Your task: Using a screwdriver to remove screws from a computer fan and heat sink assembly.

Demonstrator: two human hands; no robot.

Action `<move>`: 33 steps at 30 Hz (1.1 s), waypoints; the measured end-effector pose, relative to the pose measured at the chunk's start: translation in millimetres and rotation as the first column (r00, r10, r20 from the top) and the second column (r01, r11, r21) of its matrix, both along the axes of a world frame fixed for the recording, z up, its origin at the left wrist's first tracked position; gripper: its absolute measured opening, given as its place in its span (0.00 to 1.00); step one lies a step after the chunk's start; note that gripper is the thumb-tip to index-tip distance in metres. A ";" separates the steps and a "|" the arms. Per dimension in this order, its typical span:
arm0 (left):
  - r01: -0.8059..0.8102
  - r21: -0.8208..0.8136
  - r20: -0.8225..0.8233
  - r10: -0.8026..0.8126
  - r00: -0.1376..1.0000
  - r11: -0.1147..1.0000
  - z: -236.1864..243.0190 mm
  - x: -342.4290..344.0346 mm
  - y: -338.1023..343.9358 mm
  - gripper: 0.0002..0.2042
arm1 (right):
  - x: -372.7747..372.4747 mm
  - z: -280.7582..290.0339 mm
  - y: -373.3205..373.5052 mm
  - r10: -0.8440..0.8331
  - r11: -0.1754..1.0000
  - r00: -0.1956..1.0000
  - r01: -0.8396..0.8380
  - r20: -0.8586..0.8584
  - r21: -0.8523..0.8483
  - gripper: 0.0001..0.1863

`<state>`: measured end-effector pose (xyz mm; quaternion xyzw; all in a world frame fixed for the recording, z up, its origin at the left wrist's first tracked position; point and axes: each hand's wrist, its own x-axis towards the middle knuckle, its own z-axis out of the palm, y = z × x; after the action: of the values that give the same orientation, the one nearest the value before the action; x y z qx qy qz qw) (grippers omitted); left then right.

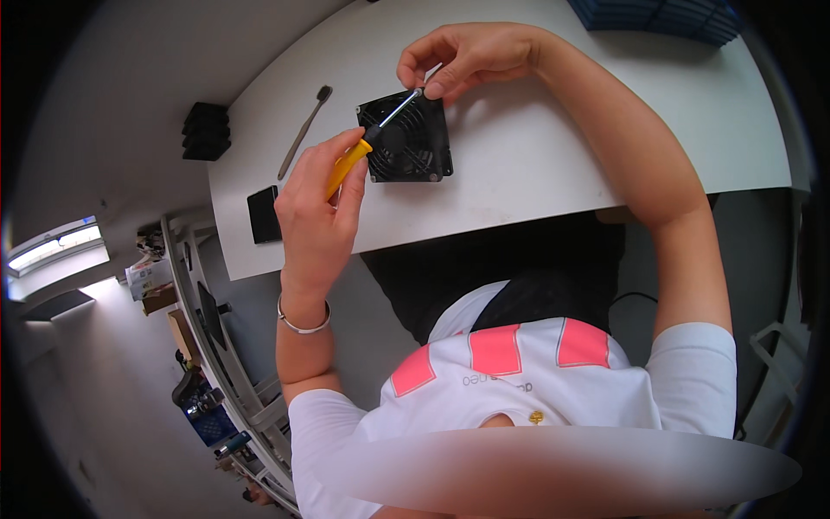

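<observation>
A square black cooling fan (396, 143) with a round wire grille lies on the white table in front of me. My left hand (318, 192) is closed around the yellow handle of a screwdriver (348, 166). Its metal shaft slants across the fan, and the tip meets the far right corner by a small silvery piece, likely a screw head. My right hand (462, 62) is at that same corner, fingers curled and thumb beside the tip. What its fingertips pinch is too small to tell.
On the white table (536, 164), a grey-handled brush (304, 134) and a black phone-like slab (264, 214) lie left of the fan. Blue stacked bins (661, 19) stand at the far right. Black stacked trays (206, 131) are off the left edge.
</observation>
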<state>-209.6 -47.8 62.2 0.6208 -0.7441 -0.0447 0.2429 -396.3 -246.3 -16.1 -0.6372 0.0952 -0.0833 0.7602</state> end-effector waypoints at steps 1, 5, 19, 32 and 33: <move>-0.014 0.032 0.026 0.013 1.000 0.999 7.4 -1.7 -1.9 0.11 | -0.3 -1.9 -1.0 -0.003 1.000 1.000 0.003 0.002 0.000 0.14; 0.013 0.054 0.186 -0.022 0.982 0.998 38.5 -5.6 -12.2 0.12 | -1.8 -2.3 -2.7 0.026 0.999 0.998 -0.024 0.049 -0.028 0.15; 0.261 0.146 0.440 -0.299 0.847 0.954 83.7 -8.0 -43.0 0.14 | -1.5 3.2 5.6 -0.005 0.994 0.997 0.014 0.081 -0.110 0.17; 0.171 0.190 0.375 -0.232 0.898 0.967 82.1 -11.5 -40.7 0.09 | 1.2 3.2 4.9 -0.029 0.995 0.995 0.038 0.091 -0.091 0.18; 0.245 0.150 0.400 -0.285 0.871 0.958 82.9 -11.2 -40.7 0.09 | 1.5 4.0 5.4 -0.041 0.994 0.995 0.050 0.092 -0.098 0.18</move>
<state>-220.9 -88.5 145.1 0.5186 -0.8538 0.0209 0.0403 -394.8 -241.0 -12.1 -0.6677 0.0712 -0.1337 0.7289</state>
